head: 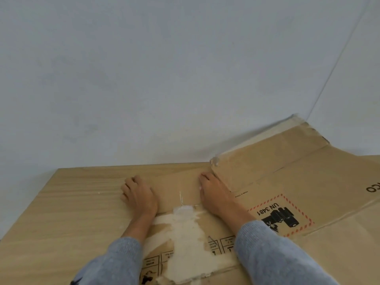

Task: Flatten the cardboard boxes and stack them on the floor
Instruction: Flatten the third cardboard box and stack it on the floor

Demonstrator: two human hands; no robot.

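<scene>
A large brown cardboard box lies flattened on a wooden surface. It has a red-bordered UN 3481 label and a torn white patch. A small flap of the box lies flat at its far edge, between my hands. My left hand rests palm down on the flap's left edge with the fingers curled. My right hand presses on the flap's right side, its fingertips bent at the far edge. Another flap at the back right tilts up against the wall.
A plain white wall rises right behind the wooden surface, with a corner at the right. The wood's left edge runs diagonally towards me. Grey sleeves cover both forearms.
</scene>
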